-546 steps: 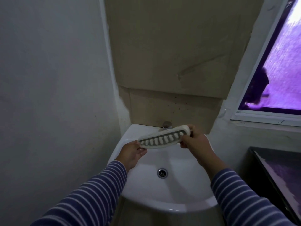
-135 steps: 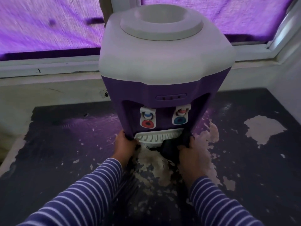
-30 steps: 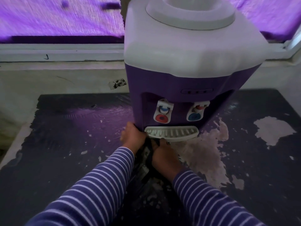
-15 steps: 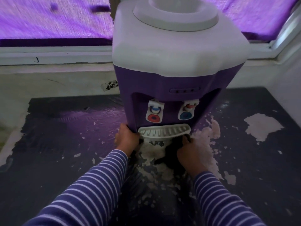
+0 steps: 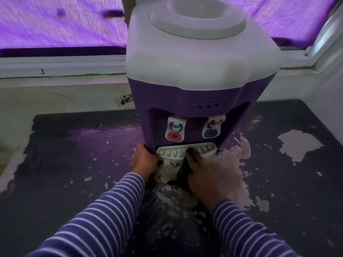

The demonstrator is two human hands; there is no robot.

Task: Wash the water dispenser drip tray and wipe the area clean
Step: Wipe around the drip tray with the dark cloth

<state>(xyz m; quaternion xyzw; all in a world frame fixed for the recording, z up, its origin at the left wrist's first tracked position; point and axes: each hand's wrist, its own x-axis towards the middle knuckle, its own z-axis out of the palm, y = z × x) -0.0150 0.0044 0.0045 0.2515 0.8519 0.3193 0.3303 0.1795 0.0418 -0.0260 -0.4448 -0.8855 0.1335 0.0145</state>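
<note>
Right fingers (image 5: 191, 154) clamp a dark cloth (image 5: 182, 173) against the drip tray (image 5: 206, 150) front edge; left fingers (image 5: 146, 151) grip the dispenser (image 5: 194, 93) corner.

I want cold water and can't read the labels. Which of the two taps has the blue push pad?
The tap on the right side of the picture, above the right hand, has the blue pad. The other tap, nearer the left hand, has a red one.

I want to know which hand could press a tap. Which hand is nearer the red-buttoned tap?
Left. The left hand grips the dispenser's corner just below-left of the red-buttoned tap; the right hand, holding a dark cloth, sits lower and further right.
</note>
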